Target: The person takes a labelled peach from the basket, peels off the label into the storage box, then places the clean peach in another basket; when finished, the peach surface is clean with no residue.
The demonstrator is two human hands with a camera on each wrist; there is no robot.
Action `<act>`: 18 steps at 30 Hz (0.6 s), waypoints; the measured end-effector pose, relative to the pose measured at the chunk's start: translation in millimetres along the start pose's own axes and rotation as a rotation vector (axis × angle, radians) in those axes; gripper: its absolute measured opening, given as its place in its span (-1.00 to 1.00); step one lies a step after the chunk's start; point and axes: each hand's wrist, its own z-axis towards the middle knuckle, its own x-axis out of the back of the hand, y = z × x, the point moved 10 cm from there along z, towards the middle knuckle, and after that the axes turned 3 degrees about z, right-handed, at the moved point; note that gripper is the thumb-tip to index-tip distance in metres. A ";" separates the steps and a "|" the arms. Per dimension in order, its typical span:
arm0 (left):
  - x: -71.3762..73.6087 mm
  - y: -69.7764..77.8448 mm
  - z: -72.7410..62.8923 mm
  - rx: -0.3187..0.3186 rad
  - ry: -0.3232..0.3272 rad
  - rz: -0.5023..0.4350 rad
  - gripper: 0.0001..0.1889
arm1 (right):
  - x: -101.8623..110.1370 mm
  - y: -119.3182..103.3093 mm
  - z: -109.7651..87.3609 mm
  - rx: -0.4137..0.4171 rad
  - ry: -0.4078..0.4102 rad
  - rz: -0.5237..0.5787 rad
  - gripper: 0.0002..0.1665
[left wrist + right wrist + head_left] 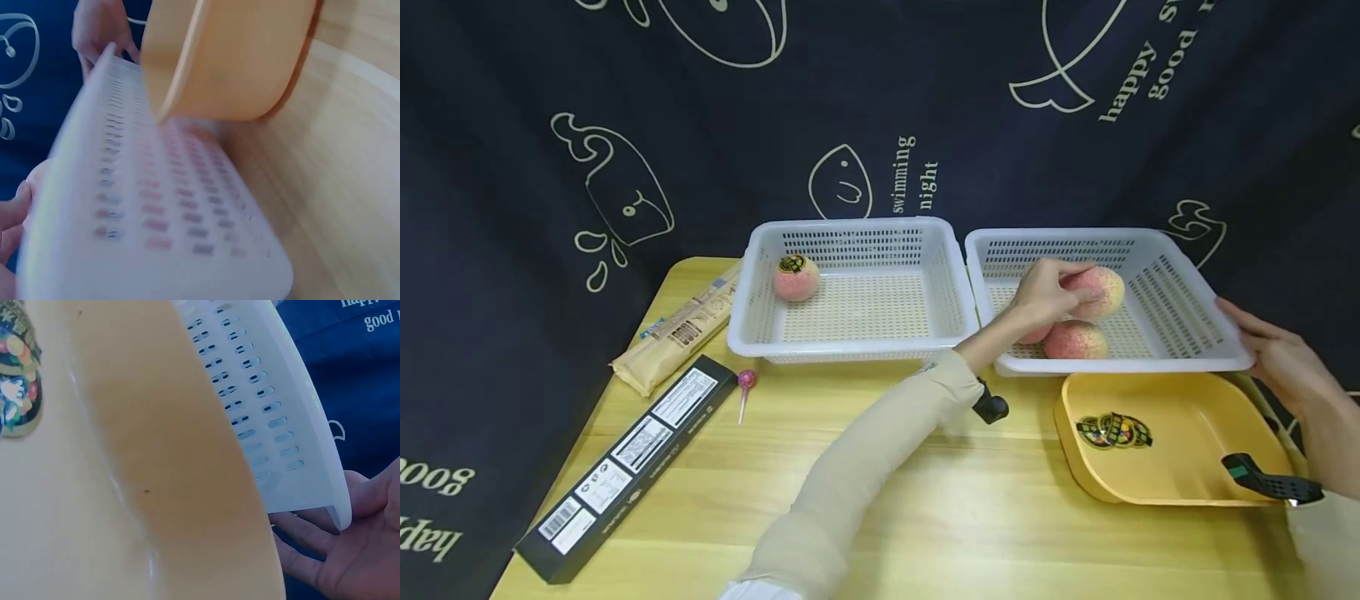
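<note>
Handling a pink-yellow ball (1108, 292) in the right white basket (1127, 366): left hand (1045, 290) pinches it, thumb and fingers parted by its width. Right hand (1288, 367) holds the basket's right end, thumb and fingers about the rim. Step: lifting or placing, can't tell. Next probably needs controlled grip, basket steady.

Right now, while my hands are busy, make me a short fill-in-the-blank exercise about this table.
1. The ___ hand holds a peach.
2. In the head view, the left white basket contains exactly ___ peach.
3. The lollipop lies beside a long ___ box.
4. In the head view, the yellow basin sits nearest the ___ white basket.

Missing words: left; one; black; right.
</note>
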 end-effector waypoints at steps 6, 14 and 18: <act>-4.9 -22.4 13.9 0.094 0.071 0.059 -0.55 | -5.6 -9.2 1.5 0.030 0.004 0.009 -0.39; -2.9 -37.8 15.7 0.184 0.090 0.180 -0.53 | -5.4 -4.9 -4.3 0.009 0.038 -0.007 -0.37; 0.0 -45.3 15.9 0.229 0.084 0.280 -0.54 | -4.9 -2.1 -4.6 -0.006 0.055 -0.027 -0.37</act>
